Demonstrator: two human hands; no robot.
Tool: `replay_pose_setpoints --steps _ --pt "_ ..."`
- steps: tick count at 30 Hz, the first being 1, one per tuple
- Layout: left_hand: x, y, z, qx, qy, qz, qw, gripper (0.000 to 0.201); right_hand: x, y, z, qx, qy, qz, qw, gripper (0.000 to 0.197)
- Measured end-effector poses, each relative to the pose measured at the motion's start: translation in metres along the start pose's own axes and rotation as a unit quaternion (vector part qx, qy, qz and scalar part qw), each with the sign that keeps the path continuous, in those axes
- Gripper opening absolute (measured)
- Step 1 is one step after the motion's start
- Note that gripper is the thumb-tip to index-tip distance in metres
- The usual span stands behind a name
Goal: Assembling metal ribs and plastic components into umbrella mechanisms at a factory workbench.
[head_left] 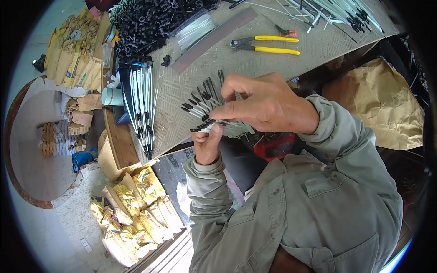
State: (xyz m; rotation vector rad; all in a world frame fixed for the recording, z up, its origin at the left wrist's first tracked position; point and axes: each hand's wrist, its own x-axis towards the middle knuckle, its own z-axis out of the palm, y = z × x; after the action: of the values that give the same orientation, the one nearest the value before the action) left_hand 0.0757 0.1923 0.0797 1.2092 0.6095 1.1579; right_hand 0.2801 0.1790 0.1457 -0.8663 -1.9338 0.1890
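Observation:
A fanned bundle of thin white rods with black tips (196, 110) is held over the near edge of the table. My left hand (207, 146) is closed around the lower part of the bundle, thumb up along it. From the right my right hand (268, 104) reaches over the bundle, index finger bent and thumb stretched along the rods, closed on some of them. Part of the bundle is hidden under my right palm, and its pale ends (239, 129) show below that hand.
Yellow-handled cutters (266, 45) lie on the patterned tabletop (182, 84) beyond my hands, beside a flat brown bar (214, 41). A heap of black fittings (154, 27) fills the far left. More rods (143, 100) lie at left. Paper-wrapped packs (136, 209) stand lower left; a brown paper bag (378, 104) is at right.

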Motion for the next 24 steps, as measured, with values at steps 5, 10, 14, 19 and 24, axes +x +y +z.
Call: replay_pose_setpoints --steps 5,10,14,19,24 --pt "0.002 0.001 -0.001 -0.002 -0.009 -0.007 1.000 0.024 0.000 0.003 0.006 0.044 0.018 0.007 0.999 0.027" --pt "0.000 0.001 -0.001 0.023 -0.007 -0.025 0.999 0.017 -0.002 0.003 0.006 -0.026 0.011 -0.031 0.999 0.026" --pt "-0.002 0.000 -0.001 0.026 0.008 -0.019 0.999 0.018 0.008 -0.003 -0.006 -0.116 -0.014 -0.101 0.988 0.026" --pt "0.001 0.000 0.001 0.026 -0.008 -0.011 1.000 0.027 0.001 0.000 0.005 -0.061 -0.005 -0.058 0.996 0.027" --pt "0.003 -0.004 -0.002 0.027 -0.026 0.013 0.999 0.024 -0.007 -0.008 0.009 -0.043 0.018 -0.006 0.999 0.025"
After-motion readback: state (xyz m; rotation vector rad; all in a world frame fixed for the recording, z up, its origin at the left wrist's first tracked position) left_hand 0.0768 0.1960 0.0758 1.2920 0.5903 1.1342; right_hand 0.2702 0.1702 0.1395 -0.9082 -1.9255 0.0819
